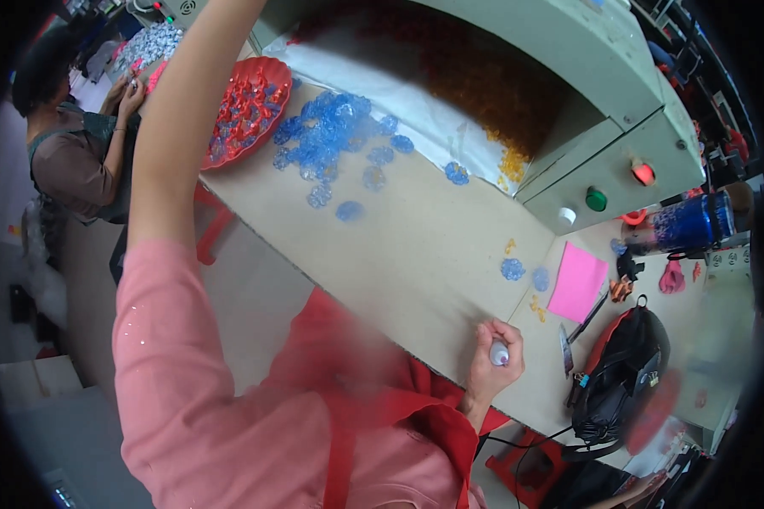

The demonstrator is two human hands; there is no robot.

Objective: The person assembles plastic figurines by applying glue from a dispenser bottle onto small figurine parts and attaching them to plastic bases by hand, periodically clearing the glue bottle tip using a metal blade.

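Observation:
My right hand (pixel 486 365) is closed around a small whitish cylinder (pixel 500 353) with a rounded end, over the table's near edge. Its kind is not clear. My left arm (pixel 171 170) reaches up past the top edge of the picture, so the left hand is out of sight. A heap of translucent blue flower-shaped pieces (pixel 335 127) lies on the beige table (pixel 399 246), with a few loose ones around it. Left of the heap sits a red scalloped tray (pixel 282 85) with red and bluish pieces. Nearest my right hand lie a blue piece (pixel 512 270) and small yellow bits (pixel 537 309).
A pale green machine (pixel 611 161) with buttons spans the far side, yellow and red pieces inside its opening. On the right lie a pink sheet (pixel 578 282), a knife (pixel 565 350), a black bag (pixel 624 373) and a blue cylinder (pixel 683 225). A co-worker (pixel 72 157) sits at left.

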